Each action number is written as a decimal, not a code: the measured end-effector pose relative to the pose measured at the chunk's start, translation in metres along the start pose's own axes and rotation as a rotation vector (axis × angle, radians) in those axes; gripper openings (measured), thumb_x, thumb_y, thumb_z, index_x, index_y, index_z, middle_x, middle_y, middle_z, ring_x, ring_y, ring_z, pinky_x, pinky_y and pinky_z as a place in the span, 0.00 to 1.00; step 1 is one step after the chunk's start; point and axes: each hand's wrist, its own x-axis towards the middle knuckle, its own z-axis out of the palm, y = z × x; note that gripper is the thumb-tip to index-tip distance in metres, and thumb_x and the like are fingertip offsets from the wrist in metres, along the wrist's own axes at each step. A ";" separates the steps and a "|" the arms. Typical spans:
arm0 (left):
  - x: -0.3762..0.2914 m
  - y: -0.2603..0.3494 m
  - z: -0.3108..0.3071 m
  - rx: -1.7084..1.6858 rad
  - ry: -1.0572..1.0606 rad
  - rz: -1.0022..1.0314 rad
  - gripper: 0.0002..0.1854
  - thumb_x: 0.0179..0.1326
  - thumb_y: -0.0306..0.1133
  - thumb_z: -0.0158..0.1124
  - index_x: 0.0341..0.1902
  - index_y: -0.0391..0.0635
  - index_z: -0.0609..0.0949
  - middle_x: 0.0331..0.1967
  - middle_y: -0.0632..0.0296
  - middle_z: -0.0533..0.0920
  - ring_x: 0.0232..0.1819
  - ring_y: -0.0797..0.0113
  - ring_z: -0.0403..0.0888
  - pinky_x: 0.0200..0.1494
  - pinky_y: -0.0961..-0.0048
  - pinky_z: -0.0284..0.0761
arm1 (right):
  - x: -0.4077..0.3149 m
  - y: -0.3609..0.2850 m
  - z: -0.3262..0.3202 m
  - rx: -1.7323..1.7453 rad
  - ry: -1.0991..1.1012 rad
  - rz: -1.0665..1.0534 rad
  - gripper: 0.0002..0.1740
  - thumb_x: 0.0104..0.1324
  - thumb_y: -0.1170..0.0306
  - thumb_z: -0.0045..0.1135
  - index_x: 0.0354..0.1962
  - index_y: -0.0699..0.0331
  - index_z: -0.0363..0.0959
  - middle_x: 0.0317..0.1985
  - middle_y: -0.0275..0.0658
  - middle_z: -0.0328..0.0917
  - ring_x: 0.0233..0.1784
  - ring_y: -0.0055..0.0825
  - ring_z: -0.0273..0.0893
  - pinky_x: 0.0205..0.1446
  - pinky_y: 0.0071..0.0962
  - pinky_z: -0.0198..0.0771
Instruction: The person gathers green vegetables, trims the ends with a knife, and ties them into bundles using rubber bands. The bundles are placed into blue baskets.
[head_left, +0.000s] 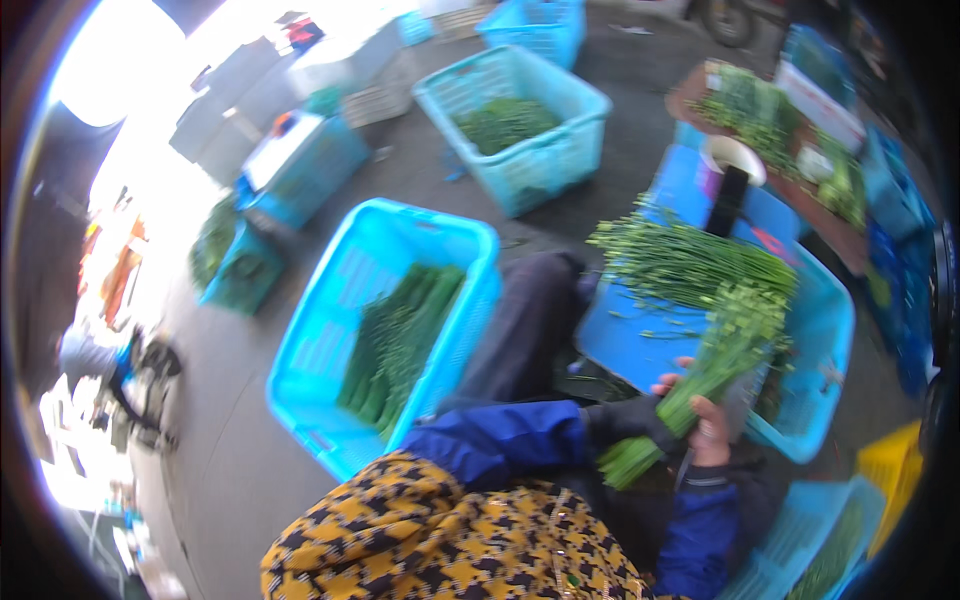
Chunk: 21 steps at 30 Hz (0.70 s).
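Observation:
A thick bundle of green flower-chive stems (694, 390) slants across my lap, budded tops up and to the right, cut ends down and to the left. My left hand (637, 420), in a dark glove with bare fingertips, wraps around the bundle from the left. Closed on it from the other side is my right hand (711, 435), with the thumb across the stems. A thin pale strip hangs by my right hand, too blurred to name. Beyond the bundle, a loose pile of the same stems (675, 259) lies on a blue board (637, 330).
At my left stands a blue plastic crate (304, 375) holding dark green bundles (405, 345). Another crate (551, 165) with greens is farther off. A tub (739, 155) and a black object (726, 202) rest on the board, above a crate (825, 397). A person (97, 360) bends at far left.

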 end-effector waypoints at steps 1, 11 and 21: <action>-0.002 0.002 -0.004 -0.012 0.021 -0.108 0.31 0.45 0.22 0.75 0.56 0.39 0.77 0.45 0.57 0.83 0.47 0.65 0.83 0.48 0.67 0.82 | 0.000 -0.001 0.002 -0.007 0.009 0.001 0.46 0.53 0.64 0.73 0.65 0.69 0.59 0.52 0.52 0.80 0.55 0.45 0.81 0.63 0.45 0.75; -0.003 0.039 0.012 0.115 0.054 -0.332 0.20 0.56 0.24 0.70 0.52 0.34 0.79 0.39 0.57 0.85 0.38 0.68 0.85 0.42 0.69 0.82 | -0.003 0.005 -0.003 0.026 0.096 -0.088 0.30 0.55 0.74 0.73 0.55 0.67 0.70 0.45 0.48 0.84 0.51 0.45 0.84 0.58 0.43 0.79; 0.002 0.009 -0.018 0.088 0.049 -0.296 0.28 0.57 0.23 0.69 0.62 0.37 0.74 0.49 0.55 0.81 0.47 0.68 0.82 0.49 0.69 0.81 | 0.002 0.012 0.004 -0.029 0.245 -0.143 0.25 0.52 0.80 0.69 0.48 0.68 0.73 0.36 0.40 0.81 0.37 0.35 0.84 0.46 0.37 0.81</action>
